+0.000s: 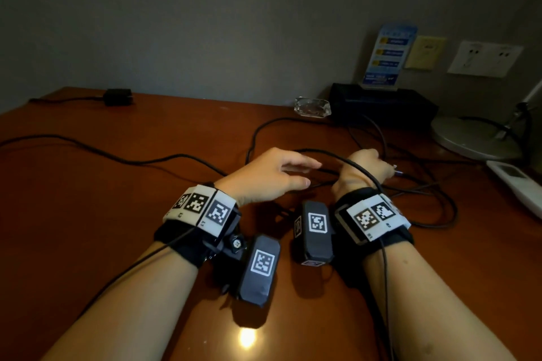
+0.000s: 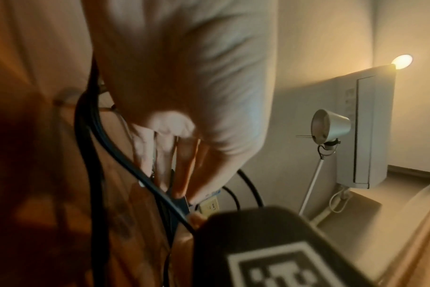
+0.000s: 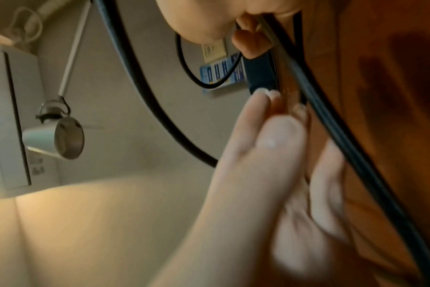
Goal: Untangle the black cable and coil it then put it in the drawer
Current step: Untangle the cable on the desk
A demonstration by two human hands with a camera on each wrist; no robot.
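Observation:
The black cable (image 1: 363, 171) lies in tangled loops over the wooden desk (image 1: 88, 214). One loop passes over my right wrist. My right hand (image 1: 366, 164) is curled round a strand of it, and a small metal plug end (image 1: 396, 168) pokes out past the fingers. In the right wrist view my right hand (image 3: 204, 19) pinches the cable (image 3: 331, 126). My left hand (image 1: 275, 173) hovers just left of the right hand, fingers straight and holding nothing. The left wrist view is blurred and shows my left hand (image 2: 197, 77) beside the cable bundle (image 2: 91, 155). No drawer is in view.
A black power adapter (image 1: 117, 97) sits at the back left. Along the back right stand a glass ashtray (image 1: 312, 107), a black box (image 1: 381, 105) with a blue sign card (image 1: 387, 56), and a lamp base (image 1: 475, 138). A white remote (image 1: 516, 184) lies at the right edge.

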